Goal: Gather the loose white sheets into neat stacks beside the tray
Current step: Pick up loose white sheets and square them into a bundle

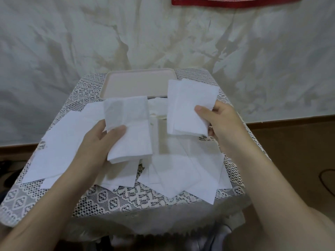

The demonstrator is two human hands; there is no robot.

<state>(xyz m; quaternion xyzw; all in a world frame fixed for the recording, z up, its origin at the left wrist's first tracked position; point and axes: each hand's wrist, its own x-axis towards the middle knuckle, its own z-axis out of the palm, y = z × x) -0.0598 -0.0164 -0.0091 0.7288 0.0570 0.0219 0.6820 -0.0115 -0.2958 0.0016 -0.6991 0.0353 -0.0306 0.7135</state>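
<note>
My left hand [98,142] grips a small bundle of folded white sheets [129,124] by its lower left edge, thumb on top, lifted above the table. My right hand [220,122] pinches a second bundle of white sheets [188,107] at its right edge, held up near the tray's right end. Several loose white sheets [177,174] lie scattered and overlapping on the lace cloth below both hands, with more of these sheets [59,147] spread to the left. The pale pink tray [116,77] sits at the table's far edge, its near rim partly hidden by the held bundles.
A small table under a white lace cloth [126,198] holds everything. A wrinkled white drape [72,42] hangs behind it, with a red banner [235,1] at the top. Brown floor [299,151] shows on the right, with a dark cable [324,180].
</note>
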